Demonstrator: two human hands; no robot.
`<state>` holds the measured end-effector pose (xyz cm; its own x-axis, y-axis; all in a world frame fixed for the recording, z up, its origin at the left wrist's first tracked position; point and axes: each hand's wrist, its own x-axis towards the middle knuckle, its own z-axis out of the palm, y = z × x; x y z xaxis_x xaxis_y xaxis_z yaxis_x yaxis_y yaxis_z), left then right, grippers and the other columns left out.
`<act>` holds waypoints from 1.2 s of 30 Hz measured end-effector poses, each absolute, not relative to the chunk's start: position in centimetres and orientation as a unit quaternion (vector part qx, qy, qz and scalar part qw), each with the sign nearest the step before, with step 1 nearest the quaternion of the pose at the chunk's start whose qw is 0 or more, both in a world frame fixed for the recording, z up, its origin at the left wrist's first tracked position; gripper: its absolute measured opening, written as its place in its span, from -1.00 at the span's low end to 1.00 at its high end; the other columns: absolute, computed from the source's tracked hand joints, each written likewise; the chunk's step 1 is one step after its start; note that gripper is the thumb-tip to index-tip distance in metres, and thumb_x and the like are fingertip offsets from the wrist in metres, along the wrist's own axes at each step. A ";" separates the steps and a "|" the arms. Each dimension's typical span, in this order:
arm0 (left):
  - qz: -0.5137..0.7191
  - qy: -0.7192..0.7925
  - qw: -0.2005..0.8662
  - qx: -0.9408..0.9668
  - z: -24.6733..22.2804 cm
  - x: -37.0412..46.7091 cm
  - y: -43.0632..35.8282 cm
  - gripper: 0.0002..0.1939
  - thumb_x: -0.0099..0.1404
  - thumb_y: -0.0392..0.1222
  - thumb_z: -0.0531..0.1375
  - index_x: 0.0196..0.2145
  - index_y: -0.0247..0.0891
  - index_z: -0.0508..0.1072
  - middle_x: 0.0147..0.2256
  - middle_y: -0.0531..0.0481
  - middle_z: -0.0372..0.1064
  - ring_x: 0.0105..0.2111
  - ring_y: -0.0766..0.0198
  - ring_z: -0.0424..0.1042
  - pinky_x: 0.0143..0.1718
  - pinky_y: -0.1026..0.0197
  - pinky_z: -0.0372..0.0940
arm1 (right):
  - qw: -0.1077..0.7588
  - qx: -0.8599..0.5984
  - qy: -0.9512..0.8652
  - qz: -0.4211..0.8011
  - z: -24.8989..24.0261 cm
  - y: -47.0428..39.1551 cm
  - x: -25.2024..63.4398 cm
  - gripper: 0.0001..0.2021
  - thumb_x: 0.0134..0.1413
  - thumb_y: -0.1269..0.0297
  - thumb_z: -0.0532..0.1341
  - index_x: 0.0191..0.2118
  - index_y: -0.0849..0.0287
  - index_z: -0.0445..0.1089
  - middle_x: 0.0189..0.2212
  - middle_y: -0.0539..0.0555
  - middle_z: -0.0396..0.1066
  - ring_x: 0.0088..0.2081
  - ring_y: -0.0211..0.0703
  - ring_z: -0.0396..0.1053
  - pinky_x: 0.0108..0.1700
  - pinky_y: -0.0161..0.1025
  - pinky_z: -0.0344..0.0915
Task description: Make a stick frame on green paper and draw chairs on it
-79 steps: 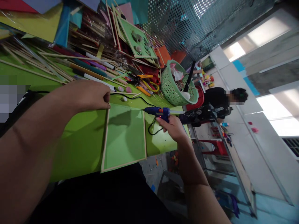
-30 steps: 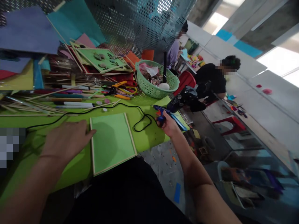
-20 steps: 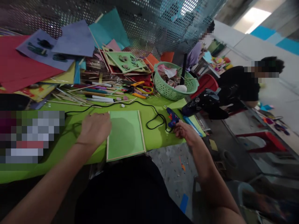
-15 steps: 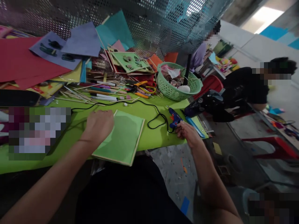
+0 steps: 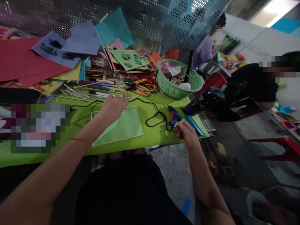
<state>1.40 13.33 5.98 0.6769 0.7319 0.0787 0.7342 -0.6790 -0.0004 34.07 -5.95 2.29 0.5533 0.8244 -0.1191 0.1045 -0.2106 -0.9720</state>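
Observation:
My left hand (image 5: 114,108) reaches over the far side of a light green card with a thin stick frame (image 5: 122,126), which lies flat on the table. Its fingers are stretched out and hold nothing that I can see. A small pink pebble (image 5: 127,95) lies just beyond the fingertips. My right hand (image 5: 188,133) is closed in a pinch at the back end of a blue glue gun (image 5: 173,115) with an orange trigger. The gun rests on the table, its nozzle pointing away from me. Its black cord (image 5: 150,125) loops to the left.
Markers and thin sticks (image 5: 103,90), scissors (image 5: 150,88) and coloured sheets (image 5: 21,59) are heaped along the back. A green basket (image 5: 167,84) holds scraps. A blue cutter (image 5: 195,125) and a dark power tool (image 5: 199,104) lie at the right. Two people sit further off.
My left hand has let go of the green card and moved forward and right toward the pebbles. The card now lies flat, further onto the table. My right hand has shifted slightly back along the glue gun.

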 end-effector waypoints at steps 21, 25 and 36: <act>-0.076 -0.558 -0.032 -0.826 4.6 -9.7 3.3 -0.45 0.58 0.08 -0.10 0.30 -0.14 0.43 0.28 -0.26 0.46 0.25 -0.27 0.42 0.20 -0.33 0.25 | 0.287 -0.578 -0.735 0.206 6.8 1.8 25.0 -0.76 0.46 0.21 0.15 -0.02 0.05 0.58 -0.02 0.15 0.63 0.06 0.09 0.50 0.16 0.00 0.31; -0.067 -0.555 -0.037 -0.828 3.0 -10.1 1.9 -0.43 0.55 0.01 -0.06 0.37 -0.12 0.40 0.36 -0.29 0.38 0.25 -0.30 0.45 0.30 -0.45 0.20 | 0.193 -0.559 -0.787 0.174 6.3 5.5 22.7 -0.68 0.47 0.29 0.10 0.16 0.14 0.52 0.20 0.22 0.56 0.25 0.13 0.41 0.32 0.07 0.21; -0.078 -0.508 -0.105 -0.851 1.7 -10.6 6.7 -0.41 0.52 -0.19 -0.13 0.37 -0.09 0.40 0.43 -0.12 0.29 0.40 -0.05 0.33 0.41 -0.32 0.09 | 0.113 -0.582 -0.779 0.204 6.7 6.7 21.6 -0.72 0.46 0.27 0.15 0.03 0.11 0.61 0.03 0.16 0.67 0.01 0.10 0.58 0.01 -0.06 0.37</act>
